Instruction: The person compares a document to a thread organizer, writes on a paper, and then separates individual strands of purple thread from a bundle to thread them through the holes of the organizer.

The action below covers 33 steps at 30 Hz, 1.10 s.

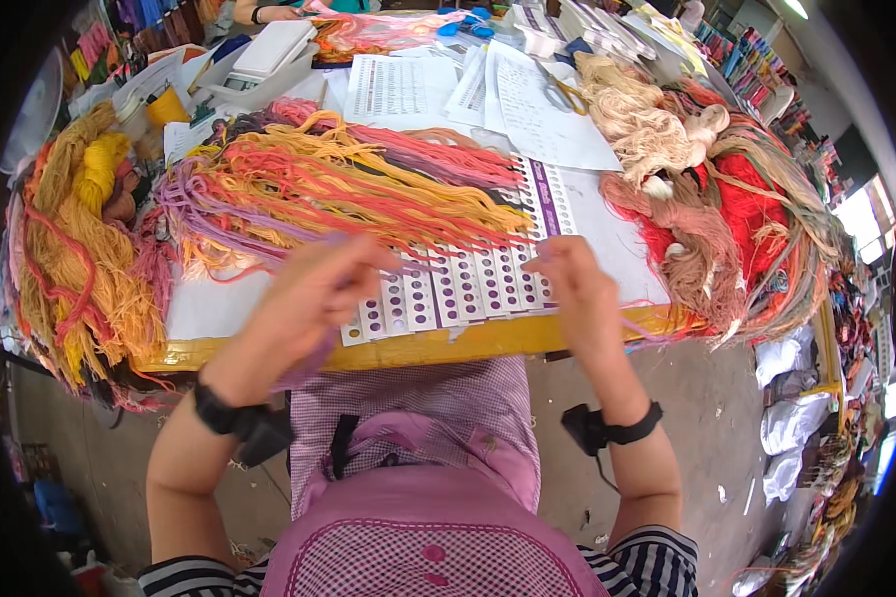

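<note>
My left hand point(314, 289) is closed on purple yarn point(309, 366), which hangs below it at the table's front edge; motion blurs the fingers. My right hand point(575, 284) is pinched above the right end of a row of white punched cards point(423, 303). What its fingertips hold is too small to make out, though a thin purple strand point(635, 326) shows beside its wrist. The cards lie side by side between my hands, with round holes down their length. Orange, coral and yellow yarn strands point(348, 189) spread leftward from the cards' far part.
Heaps of yarn hang over the table's left point(95, 249) and right point(737, 219) ends. Printed sheets point(398, 88), scissors point(564, 92) and a white scale point(274, 50) in a tray lie farther back. Another person's hand point(269, 13) is at the far side. The table has a yellow front edge point(448, 343).
</note>
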Each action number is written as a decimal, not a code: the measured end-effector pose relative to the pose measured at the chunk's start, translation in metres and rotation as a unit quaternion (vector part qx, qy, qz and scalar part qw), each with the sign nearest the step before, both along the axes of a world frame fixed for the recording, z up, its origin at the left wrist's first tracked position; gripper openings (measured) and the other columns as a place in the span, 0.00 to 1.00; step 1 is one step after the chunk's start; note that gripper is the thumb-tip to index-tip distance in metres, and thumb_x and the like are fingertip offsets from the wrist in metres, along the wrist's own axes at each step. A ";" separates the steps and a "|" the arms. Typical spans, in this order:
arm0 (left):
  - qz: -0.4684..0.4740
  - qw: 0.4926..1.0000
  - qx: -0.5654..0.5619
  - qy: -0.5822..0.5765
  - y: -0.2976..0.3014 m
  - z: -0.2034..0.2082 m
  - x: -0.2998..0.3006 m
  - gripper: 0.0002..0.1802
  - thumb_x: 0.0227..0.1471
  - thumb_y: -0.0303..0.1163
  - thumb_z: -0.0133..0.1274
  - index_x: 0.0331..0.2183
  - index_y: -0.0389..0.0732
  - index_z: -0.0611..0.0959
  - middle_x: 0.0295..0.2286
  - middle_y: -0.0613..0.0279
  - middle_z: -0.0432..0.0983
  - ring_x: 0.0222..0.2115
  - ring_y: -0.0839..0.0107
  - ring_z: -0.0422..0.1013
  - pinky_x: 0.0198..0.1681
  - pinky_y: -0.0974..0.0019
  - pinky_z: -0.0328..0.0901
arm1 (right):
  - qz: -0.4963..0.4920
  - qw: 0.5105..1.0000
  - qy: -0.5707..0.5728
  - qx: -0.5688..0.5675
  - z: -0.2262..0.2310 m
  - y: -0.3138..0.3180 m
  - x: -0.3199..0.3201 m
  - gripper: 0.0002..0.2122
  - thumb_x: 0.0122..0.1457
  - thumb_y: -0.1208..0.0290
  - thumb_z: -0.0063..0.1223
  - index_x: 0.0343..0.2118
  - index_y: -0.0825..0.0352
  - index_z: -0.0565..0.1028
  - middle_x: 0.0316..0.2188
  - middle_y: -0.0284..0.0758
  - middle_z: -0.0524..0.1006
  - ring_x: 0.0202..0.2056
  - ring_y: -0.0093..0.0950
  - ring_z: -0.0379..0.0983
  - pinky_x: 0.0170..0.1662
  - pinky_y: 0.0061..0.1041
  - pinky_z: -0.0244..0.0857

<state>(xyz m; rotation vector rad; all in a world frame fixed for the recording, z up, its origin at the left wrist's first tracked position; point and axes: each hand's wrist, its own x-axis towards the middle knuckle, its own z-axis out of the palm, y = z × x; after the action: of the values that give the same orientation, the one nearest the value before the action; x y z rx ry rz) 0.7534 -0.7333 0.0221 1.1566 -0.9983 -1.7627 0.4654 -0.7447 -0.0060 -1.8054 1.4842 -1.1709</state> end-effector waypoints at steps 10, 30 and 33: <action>0.011 0.994 0.081 0.072 -0.016 -0.036 -0.069 0.11 0.53 0.35 0.55 0.32 0.36 0.78 0.25 0.60 0.75 0.13 0.86 0.57 0.13 0.79 0.46 | 0.048 0.994 0.083 -0.054 -0.047 -0.032 0.037 0.04 0.50 0.75 0.58 0.29 0.67 0.78 0.22 0.35 0.76 0.22 0.23 0.72 0.25 0.22 0.64; -0.009 0.995 -0.015 -0.101 -0.044 -0.047 -0.070 0.07 0.47 0.27 0.53 0.30 0.33 0.79 0.23 0.61 0.76 0.17 0.76 0.72 0.14 0.79 0.52 | 0.074 0.986 -0.036 0.146 -0.017 -0.021 0.036 0.13 0.47 0.70 0.60 0.34 0.69 0.75 0.21 0.34 0.77 0.23 0.19 0.72 0.28 0.20 0.66; -0.005 0.999 0.024 -0.034 -0.048 -0.039 -0.041 0.08 0.47 0.28 0.52 0.30 0.34 0.79 0.22 0.60 0.75 0.11 0.78 0.63 0.13 0.79 0.51 | 0.063 0.988 -0.038 0.138 -0.033 -0.025 0.035 0.14 0.46 0.69 0.61 0.35 0.68 0.74 0.22 0.34 0.77 0.24 0.23 0.74 0.29 0.23 0.67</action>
<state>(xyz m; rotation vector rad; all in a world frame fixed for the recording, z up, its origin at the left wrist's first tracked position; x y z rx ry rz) 0.7119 -0.7809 -0.0168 1.2518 -1.0087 -1.7741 0.5008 -0.7697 -0.0394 -1.6225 1.3897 -0.9130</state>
